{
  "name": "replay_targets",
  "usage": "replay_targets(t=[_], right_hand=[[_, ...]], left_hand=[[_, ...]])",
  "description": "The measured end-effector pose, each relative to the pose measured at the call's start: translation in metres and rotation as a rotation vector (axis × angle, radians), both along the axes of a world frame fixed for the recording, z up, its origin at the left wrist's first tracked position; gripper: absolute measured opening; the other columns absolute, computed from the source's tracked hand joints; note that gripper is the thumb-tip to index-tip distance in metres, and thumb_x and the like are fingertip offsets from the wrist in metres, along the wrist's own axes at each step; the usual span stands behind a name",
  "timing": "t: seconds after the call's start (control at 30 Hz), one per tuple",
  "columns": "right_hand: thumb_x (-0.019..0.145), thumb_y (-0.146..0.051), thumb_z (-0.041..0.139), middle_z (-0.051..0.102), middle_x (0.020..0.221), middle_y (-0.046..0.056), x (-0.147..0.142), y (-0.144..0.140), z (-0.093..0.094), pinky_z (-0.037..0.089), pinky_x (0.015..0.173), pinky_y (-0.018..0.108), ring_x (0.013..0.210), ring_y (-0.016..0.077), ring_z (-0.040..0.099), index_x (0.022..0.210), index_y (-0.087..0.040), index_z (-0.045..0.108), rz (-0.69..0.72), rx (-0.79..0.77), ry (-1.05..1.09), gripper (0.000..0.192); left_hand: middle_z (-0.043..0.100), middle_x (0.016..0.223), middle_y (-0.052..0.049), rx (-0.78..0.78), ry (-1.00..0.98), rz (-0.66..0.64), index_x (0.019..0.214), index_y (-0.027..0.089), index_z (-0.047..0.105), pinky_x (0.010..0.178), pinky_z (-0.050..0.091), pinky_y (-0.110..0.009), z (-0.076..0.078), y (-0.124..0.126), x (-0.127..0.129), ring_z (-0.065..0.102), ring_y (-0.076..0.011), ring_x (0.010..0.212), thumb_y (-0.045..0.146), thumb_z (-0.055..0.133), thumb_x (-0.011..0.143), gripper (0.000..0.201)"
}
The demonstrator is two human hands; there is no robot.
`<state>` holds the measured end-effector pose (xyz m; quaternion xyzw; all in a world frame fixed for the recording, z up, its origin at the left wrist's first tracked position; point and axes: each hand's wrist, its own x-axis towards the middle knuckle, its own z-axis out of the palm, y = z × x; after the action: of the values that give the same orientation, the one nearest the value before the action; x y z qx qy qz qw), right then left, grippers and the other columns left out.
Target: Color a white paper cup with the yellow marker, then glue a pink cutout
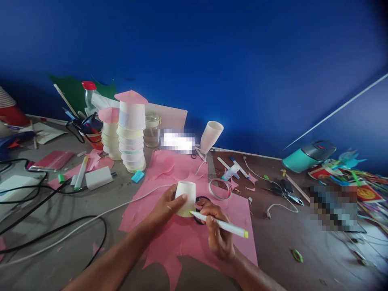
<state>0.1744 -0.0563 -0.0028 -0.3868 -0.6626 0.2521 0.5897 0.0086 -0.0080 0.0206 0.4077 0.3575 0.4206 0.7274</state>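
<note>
Paper cup (186,197) sits upside down on the pink paper sheet (184,234) just below the middle of the frame, wide mouth down against the sheet and its axis pretty much upright. The person's left hand (165,208) is wrapped around the cup's left side, thumb across the front, pinning it in place. Their right hand (216,230) sits just to the right of the cup, closed in a writing grip on a white marker (218,224) with a yellow-green cap end. The marker's long axis runs from lower right up to the left, and its tip touches or nearly touches the cup's bottom rim on the right side; can't quite tell if it's on the paper. So the cup lies between the two hands, with the left one actually on it.

A black ring-shaped thing (202,202) peeks out right behind the cup and the right hand. Further up the frame there's a roll of tape (220,188), and at upper left a stack of cups (131,135) topped with a pink paper cone.
</note>
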Motion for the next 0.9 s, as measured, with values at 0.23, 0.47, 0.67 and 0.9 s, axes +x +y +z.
replay_targets(t=[0.23,0.47,0.67,0.9], right_hand=[[0.100,-0.031,0.045,0.061,0.076,0.002,-0.002,-0.002,0.009,0.054,0.080,0.045,0.083,0.0240,0.064,0.092,-0.025,0.062,0.055,0.054,-0.100,0.020],[0.100,-0.023,0.044,0.063,0.078,0.002,-0.002,0.000,0.008,0.056,0.080,0.039,0.084,0.0213,0.065,0.096,-0.023,0.061,-0.018,0.084,-0.087,0.017],[0.101,-0.028,0.043,0.059,0.071,0.001,-0.003,0.000,0.009,0.053,0.083,0.044,0.073,0.0200,0.061,0.090,-0.024,0.061,0.037,0.076,-0.110,0.021],[0.101,-0.025,0.043,0.060,0.073,0.001,-0.003,0.000,0.010,0.053,0.080,0.039,0.077,0.0193,0.062,0.092,-0.023,0.062,-0.025,0.063,-0.075,0.021]], left_hand=[[0.059,0.082,-0.001,0.044,-0.029,0.005,0.102,0.015,0.059,0.062,0.041,-0.025,-0.007,0.001,-0.001,0.055,-0.0158,0.071,0.050,0.075,0.078,0.044],[0.059,0.081,-0.001,0.037,0.007,0.022,0.103,0.015,0.059,0.061,0.042,-0.026,-0.003,0.002,-0.001,0.055,-0.0161,0.069,0.054,0.078,0.072,0.054],[0.061,0.087,-0.003,0.057,-0.002,-0.007,0.106,0.017,0.057,0.066,0.045,-0.028,-0.015,0.003,-0.001,0.058,-0.0177,0.074,0.051,0.073,0.080,0.047],[0.063,0.084,-0.003,0.040,0.001,0.000,0.107,0.015,0.058,0.063,0.045,-0.027,-0.011,0.004,0.000,0.058,-0.0175,0.070,0.054,0.077,0.074,0.054]])
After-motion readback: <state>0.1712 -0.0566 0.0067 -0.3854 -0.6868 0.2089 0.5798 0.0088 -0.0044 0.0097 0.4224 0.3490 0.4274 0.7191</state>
